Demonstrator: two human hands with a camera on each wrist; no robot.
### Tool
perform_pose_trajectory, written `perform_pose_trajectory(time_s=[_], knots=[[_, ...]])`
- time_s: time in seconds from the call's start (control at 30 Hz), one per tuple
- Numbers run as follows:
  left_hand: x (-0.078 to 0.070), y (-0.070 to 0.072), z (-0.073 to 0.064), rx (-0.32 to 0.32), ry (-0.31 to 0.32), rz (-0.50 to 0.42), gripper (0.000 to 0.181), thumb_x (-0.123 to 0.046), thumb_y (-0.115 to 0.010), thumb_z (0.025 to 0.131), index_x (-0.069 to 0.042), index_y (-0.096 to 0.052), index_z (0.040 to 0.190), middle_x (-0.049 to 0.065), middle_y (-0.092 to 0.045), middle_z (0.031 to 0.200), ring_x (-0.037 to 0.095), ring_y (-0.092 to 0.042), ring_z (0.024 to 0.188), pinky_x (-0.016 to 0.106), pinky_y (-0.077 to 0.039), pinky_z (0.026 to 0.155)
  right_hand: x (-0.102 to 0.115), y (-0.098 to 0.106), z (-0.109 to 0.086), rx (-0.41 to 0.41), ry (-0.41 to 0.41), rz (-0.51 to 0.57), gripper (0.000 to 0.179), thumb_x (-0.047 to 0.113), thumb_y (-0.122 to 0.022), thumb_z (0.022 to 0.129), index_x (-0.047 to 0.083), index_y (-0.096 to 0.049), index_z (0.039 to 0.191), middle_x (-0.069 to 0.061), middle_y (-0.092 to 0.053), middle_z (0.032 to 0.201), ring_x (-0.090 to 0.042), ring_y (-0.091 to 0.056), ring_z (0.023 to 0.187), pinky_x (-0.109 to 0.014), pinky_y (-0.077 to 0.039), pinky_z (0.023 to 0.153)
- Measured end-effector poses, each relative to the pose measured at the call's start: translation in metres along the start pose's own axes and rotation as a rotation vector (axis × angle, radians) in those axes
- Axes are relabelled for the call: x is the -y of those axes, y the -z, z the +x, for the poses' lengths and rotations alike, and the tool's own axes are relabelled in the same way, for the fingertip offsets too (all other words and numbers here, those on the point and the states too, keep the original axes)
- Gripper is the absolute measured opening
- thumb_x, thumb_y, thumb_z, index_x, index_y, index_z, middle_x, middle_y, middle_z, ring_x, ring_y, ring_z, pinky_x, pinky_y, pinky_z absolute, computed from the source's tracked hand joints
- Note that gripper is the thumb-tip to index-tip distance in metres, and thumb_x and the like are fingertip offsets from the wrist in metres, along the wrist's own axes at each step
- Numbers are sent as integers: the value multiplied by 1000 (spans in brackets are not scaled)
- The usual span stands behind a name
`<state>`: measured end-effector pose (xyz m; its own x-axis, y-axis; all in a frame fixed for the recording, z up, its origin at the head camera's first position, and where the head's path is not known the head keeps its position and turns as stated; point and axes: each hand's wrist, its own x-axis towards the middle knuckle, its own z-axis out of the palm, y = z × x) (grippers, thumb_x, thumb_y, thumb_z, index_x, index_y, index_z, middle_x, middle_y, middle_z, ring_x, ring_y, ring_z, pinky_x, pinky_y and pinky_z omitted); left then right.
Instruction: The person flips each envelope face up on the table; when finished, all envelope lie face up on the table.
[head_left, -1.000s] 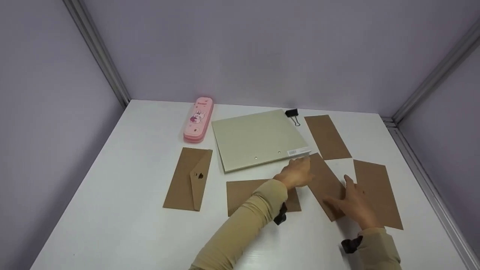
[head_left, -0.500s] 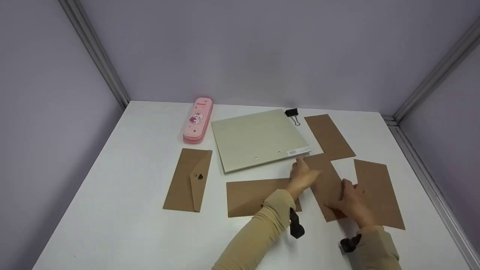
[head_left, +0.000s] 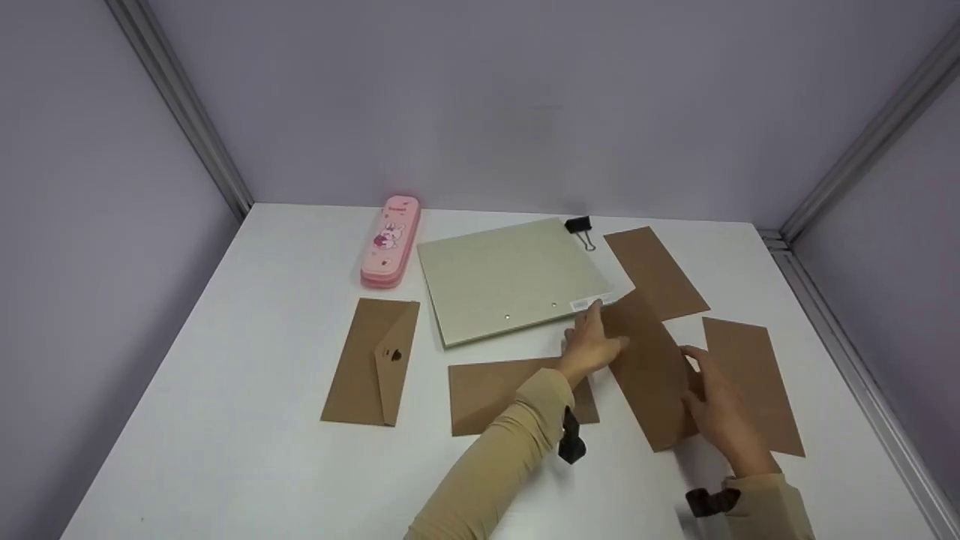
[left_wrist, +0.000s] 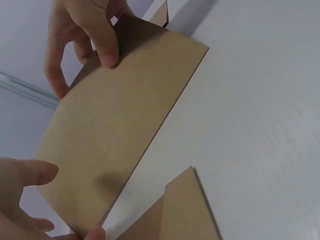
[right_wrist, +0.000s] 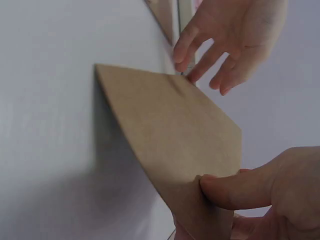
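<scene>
A brown paper envelope [head_left: 646, 375] is tilted up off the table on its right side. My right hand [head_left: 720, 409] pinches that side, its thumb [right_wrist: 235, 189] on the near face and the other fingers partly hidden behind. At the far left corner is my left hand [head_left: 591, 349], its fingers loosely spread and its thumb apart from the paper. In the right wrist view, the left fingers [right_wrist: 200, 57] reach the edge of the envelope; the left wrist view shows fingertips by a corner.
Brown envelopes lie flat at the back right [head_left: 658, 274], the right [head_left: 754, 386], front middle [head_left: 487, 386] and left [head_left: 360, 360]. A pale green folder [head_left: 510, 281], a pink pencil case [head_left: 391, 240] and a black binder clip [head_left: 579, 225] sit at the back.
The envelope's right side has risen off the table, tilting it. My right hand has gone from touching its edge to pinching it; the left hand has turned and now sits at its far left corner.
</scene>
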<state>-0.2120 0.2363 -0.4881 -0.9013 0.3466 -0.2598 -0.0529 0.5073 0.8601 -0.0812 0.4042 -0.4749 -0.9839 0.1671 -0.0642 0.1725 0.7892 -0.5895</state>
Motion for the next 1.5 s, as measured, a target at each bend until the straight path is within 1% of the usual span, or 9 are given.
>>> perform_pose_trajectory(time_s=[0.27, 0.5, 0.6, 0.73, 0.83, 1.0, 1.17, 1.33, 1.5], knots=[[-20, 26, -8, 57, -104, -379, 84, -59, -67, 96, -15, -39, 162, 10, -41, 168, 28, -56, 144, 42, -47, 118, 28, 14, -18, -386, 250, -33, 29, -17, -69, 90, 1, -69, 112, -21, -76, 102, -36, -72, 89, -23, -58, 74], [-34, 35, -15, 58, -127, -853, 61, -10, -68, 100, -6, -47, 157, 13, -65, 115, 16, -69, 80, 31, -65, 85, 37, 11, -28, -529, 316, 38, 34, -16, -79, 83, 1, -77, 112, -21, -68, 122, -36, -64, 111, 7, -35, 87], [-36, 37, -17, 43, -154, -882, 58, 2, -62, 98, -10, -53, 154, 5, -62, 102, 13, -65, 76, 31, -65, 79, 31, 13, -32, -486, 256, 155, 48, -6, -83, 84, -1, -70, 130, -28, -52, 151, -46, -48, 140, -24, -43, 117], [-37, 40, -18, 23, -217, -871, 57, 5, -62, 96, -16, -59, 149, 2, -60, 102, 12, -65, 75, 31, -65, 76, 24, 19, -38, -434, 23, 441, 78, 11, -78, 95, 12, -38, 163, -17, -18, 176, -39, -16, 164, -60, -20, 132], [-37, 40, -18, 19, -264, -857, 53, 2, -67, 97, -17, -61, 146, 4, -60, 117, 11, -66, 76, 31, -65, 74, 21, 23, -42, -416, -176, 762, 90, 21, -66, 104, 24, -7, 171, 0, 2, 180, -19, -2, 167, -39, -13, 135], [-32, 35, -16, -45, -357, -676, 51, -3, -71, 96, -13, -62, 146, 10, -54, 153, 8, -63, 78, 25, -63, 73, 24, 23, -42, -371, -323, 1003, 93, 17, -58, 108, 26, 10, 169, 12, 17, 176, -5, 12, 164, -28, -14, 132], [-26, 29, -12, -187, -380, -284, 58, -2, -73, 86, -10, -65, 143, 10, -65, 137, 14, -62, 107, 25, -54, 95, 23, 15, -43, -419, -351, 962, 97, 0, -58, 102, 24, 8, 170, 6, 11, 179, -10, 3, 166, -28, -14, 133], [-27, 25, -11, -221, -343, 168, 63, -6, -78, 88, -14, -61, 148, 6, -63, 139, 22, -58, 125, 28, -51, 105, 10, 9, -44, -424, -326, 712, 92, -6, -57, 97, 17, -8, 171, -10, -13, 178, -27, -36, 157, -9, -49, 101], [-28, 21, -8, -168, -375, 481, 60, -9, -76, 93, -21, -59, 149, 4, -62, 145, 25, -56, 132, 31, -51, 108, 0, 3, -42, -399, -252, 412, 77, -8, -59, 95, 1, -27, 165, -27, -35, 166, 7, -60, 94, -7, -51, 68]])
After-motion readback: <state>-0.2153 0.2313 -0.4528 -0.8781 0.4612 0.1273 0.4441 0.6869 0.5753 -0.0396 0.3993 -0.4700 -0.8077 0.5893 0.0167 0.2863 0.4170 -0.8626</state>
